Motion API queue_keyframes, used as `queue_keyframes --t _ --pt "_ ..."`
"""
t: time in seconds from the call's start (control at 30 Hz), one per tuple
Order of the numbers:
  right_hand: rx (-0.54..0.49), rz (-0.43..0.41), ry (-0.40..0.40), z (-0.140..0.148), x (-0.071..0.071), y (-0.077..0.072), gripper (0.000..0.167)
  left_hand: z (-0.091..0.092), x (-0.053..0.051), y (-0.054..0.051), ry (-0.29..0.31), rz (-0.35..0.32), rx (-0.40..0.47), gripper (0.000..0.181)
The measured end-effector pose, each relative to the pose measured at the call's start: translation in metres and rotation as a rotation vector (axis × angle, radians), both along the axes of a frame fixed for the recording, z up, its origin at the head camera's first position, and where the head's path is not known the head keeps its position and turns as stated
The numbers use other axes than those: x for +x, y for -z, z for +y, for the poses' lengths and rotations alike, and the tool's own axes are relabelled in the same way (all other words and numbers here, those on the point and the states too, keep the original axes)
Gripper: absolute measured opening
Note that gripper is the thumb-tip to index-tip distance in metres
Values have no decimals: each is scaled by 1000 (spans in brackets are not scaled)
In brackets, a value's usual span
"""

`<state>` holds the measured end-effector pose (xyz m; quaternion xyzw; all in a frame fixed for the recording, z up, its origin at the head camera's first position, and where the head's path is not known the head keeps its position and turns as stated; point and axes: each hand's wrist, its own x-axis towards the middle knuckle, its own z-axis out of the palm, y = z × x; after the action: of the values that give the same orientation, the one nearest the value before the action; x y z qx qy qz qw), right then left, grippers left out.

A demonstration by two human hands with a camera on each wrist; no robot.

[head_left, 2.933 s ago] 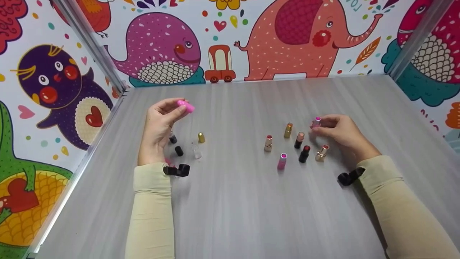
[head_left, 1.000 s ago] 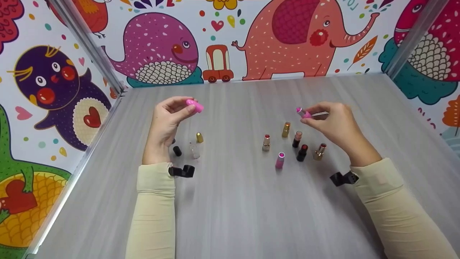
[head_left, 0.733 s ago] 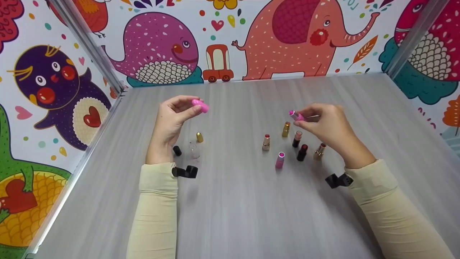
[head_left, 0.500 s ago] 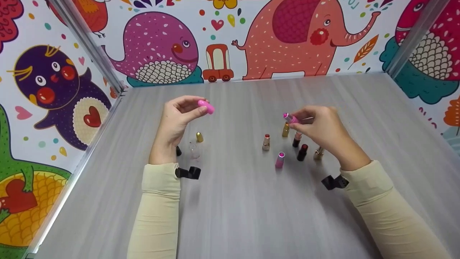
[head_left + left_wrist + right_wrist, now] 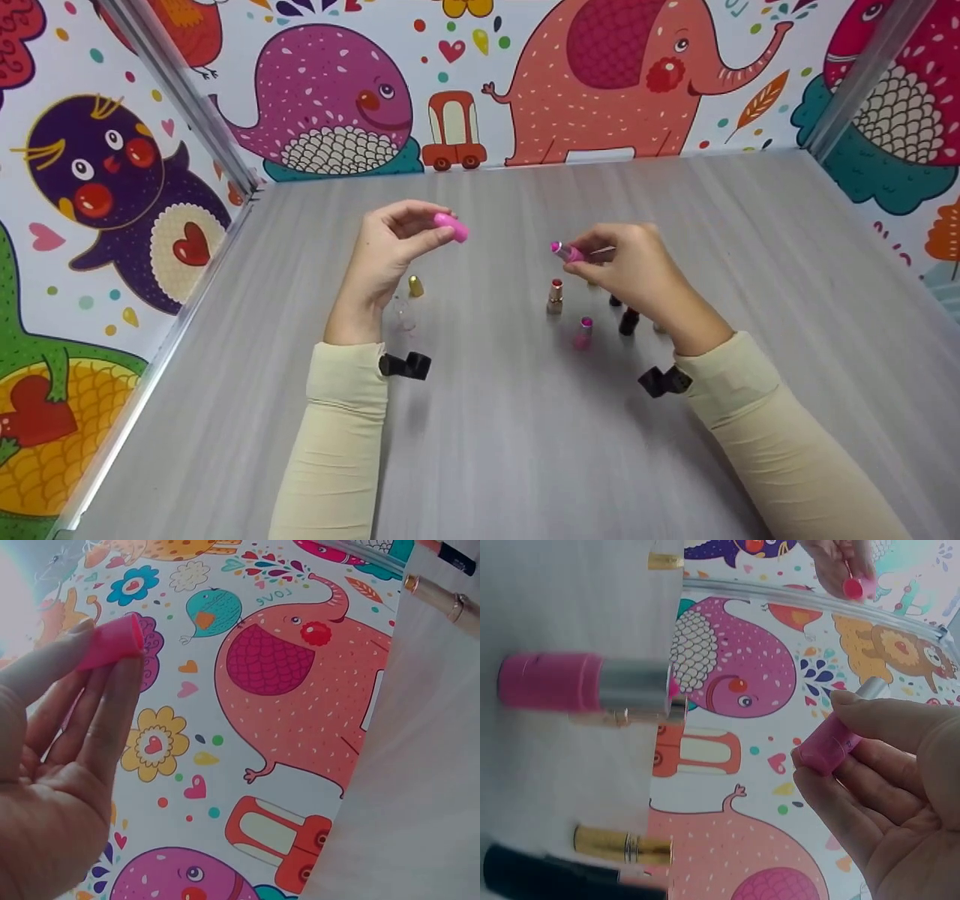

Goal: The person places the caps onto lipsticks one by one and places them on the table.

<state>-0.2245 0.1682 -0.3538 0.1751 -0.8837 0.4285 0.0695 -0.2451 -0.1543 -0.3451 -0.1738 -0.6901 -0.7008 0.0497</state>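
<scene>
Above the table, the left hand (image 5: 386,262) pinches a pink cap (image 5: 452,226) between thumb and fingers; in the left wrist view the cap (image 5: 112,643) shows its round rim facing away from the palm. Opposite it, the right hand (image 5: 637,274) holds a pink and silver lipstick (image 5: 568,252) tilted, its magenta end pointing at the cap. A gap lies between cap and lipstick. In the right wrist view the lipstick's pink base (image 5: 829,746) is between thumb and fingertips, and the cap's open end (image 5: 853,589) faces this way.
Below the right hand stand a red-tipped gold lipstick (image 5: 555,297), another pink lipstick (image 5: 583,334) and a black one (image 5: 629,322), with others partly hidden. By the left wrist are a gold cap (image 5: 415,286) and a clear cap (image 5: 405,313). Printed walls border the table (image 5: 495,450).
The right hand has lifted the pink lipstick off the table and carried it left, tilting it. The left hand has moved right with the pink cap, narrowing the gap.
</scene>
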Motion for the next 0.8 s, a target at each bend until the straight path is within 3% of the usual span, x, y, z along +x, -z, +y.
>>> queue_keyframes --t 0.23,0.47,0.8 --pt "-34 28 -39 -13 -1 0 20 15 2 2 18 -12 -25 19" --pt "-39 1 -52 -24 0 -3 19 27 3 5 17 -21 20 18" --pt "-55 -35 -74 -43 -4 -8 19 37 4 8 61 -30 46 17"
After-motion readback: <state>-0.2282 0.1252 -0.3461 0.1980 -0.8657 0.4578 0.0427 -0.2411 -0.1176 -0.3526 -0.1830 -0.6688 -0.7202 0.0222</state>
